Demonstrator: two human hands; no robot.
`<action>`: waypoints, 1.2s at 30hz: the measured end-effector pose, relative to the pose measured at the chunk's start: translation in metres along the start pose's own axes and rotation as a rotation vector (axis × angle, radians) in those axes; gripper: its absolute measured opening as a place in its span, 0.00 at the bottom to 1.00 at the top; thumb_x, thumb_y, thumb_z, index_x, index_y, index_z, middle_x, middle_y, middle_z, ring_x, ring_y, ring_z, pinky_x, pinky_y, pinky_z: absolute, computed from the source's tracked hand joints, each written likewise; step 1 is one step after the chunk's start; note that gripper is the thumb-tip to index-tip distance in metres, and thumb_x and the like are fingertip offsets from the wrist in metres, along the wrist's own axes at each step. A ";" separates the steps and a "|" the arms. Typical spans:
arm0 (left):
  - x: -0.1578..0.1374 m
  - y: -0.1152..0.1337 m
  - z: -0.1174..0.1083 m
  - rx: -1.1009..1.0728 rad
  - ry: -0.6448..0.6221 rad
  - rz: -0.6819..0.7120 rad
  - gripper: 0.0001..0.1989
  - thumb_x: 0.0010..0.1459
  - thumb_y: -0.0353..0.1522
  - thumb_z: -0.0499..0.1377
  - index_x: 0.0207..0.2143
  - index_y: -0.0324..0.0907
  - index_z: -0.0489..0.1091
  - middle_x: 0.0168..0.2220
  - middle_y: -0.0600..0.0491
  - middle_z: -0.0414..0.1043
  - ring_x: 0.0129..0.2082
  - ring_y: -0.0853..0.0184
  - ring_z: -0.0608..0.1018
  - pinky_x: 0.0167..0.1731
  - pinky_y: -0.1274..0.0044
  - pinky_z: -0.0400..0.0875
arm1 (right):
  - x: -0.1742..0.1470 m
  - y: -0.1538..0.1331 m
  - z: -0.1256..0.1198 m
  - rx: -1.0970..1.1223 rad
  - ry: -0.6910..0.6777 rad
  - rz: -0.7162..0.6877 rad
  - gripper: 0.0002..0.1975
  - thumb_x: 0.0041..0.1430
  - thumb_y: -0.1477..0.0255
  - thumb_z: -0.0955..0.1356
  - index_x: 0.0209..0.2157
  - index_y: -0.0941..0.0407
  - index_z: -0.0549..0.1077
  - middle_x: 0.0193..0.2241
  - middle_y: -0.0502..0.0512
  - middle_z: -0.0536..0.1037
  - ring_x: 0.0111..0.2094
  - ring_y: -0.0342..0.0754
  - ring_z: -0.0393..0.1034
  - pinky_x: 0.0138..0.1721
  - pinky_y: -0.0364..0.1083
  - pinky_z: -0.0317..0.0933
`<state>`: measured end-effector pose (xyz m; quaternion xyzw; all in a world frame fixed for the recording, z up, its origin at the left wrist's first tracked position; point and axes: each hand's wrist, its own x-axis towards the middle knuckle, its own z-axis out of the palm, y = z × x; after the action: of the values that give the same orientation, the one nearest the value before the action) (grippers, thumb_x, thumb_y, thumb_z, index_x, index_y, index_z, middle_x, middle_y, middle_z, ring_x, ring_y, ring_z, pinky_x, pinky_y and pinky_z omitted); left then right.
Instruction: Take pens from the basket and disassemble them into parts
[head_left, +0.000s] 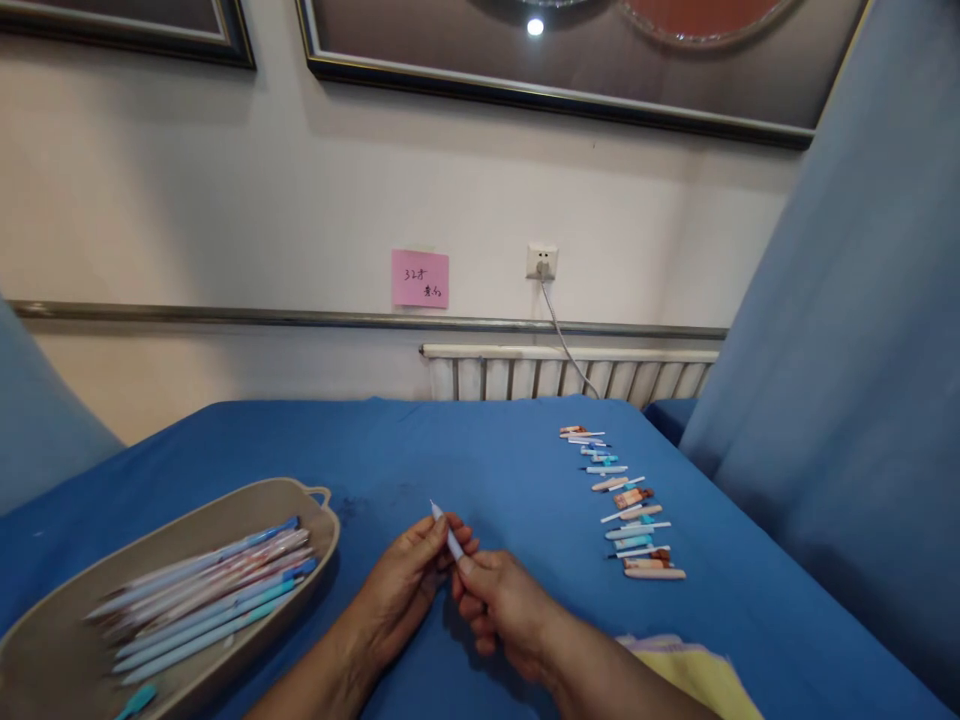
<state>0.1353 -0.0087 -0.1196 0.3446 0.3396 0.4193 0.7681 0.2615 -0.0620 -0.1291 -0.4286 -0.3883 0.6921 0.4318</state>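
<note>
Both my hands meet over the middle of the blue-covered table, closed on one pale lavender pen (453, 545) with its thin tip pointing up and away. My left hand (409, 580) pinches it near the tip end, between thumb and fingers. My right hand (502, 600) grips its rear part, which the fingers partly hide. To the left, a beige oval basket (330, 520) holds several pens (217, 590) in white, pink and blue. Along the right side lie several pen parts (630, 535) in a column, such as barrels, thin refills and small coloured pieces.
A yellow cloth (690, 675) lies at the near right, beside my right forearm. A small teal piece (137, 700) is in the basket's near end. Behind the blue table cover (450, 440) stand a white radiator (525, 375) and a wall socket (541, 262) with a cord. Blue curtains (840, 330) hang at the sides.
</note>
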 end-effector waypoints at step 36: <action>-0.014 0.004 0.008 0.034 0.053 0.165 0.10 0.48 0.35 0.66 0.27 0.38 0.70 0.25 0.54 0.74 0.32 0.66 0.78 0.35 0.79 0.69 | -0.008 0.006 0.007 0.143 -0.085 0.007 0.20 0.51 0.53 0.67 0.26 0.56 0.62 0.15 0.39 0.52 0.14 0.34 0.38 0.14 0.37 0.32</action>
<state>0.1344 -0.0216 -0.1092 0.3730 0.3374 0.4845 0.7158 0.2560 -0.0729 -0.1305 -0.3681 -0.3542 0.7374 0.4419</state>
